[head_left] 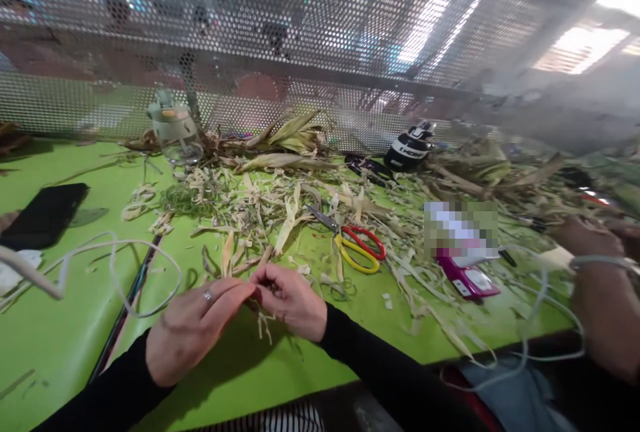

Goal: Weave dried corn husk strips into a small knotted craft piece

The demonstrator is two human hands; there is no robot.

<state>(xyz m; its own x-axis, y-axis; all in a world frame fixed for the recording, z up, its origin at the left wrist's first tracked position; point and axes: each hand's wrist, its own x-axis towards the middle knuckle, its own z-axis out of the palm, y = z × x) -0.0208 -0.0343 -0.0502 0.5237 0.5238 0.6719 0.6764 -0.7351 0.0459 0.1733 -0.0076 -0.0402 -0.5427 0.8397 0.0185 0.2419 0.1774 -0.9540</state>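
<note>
My left hand (200, 315), with a ring on one finger, is closed in a pinch above the near part of the green table. Its fingertips meet those of my right hand (291, 300), which is pinched as well. From between the hands hangs a thin, pale corn husk strip (264, 327), its upper part hidden by my fingers. Just beyond the hands lie loose husk pieces (227, 252). Scissors (345, 239) with one red and one yellow handle rest among the scraps, their blades pointing away to the left.
Husk scraps (255, 192) cover the middle of the green table (400, 345). A clear bottle (177, 135) and a black bottle (410, 147) stand by the perforated metal screen (300, 32). Left lies a phone (47, 215) near a white cable (150, 245); right are a magenta device (467, 275) and another person's arm (595, 285).
</note>
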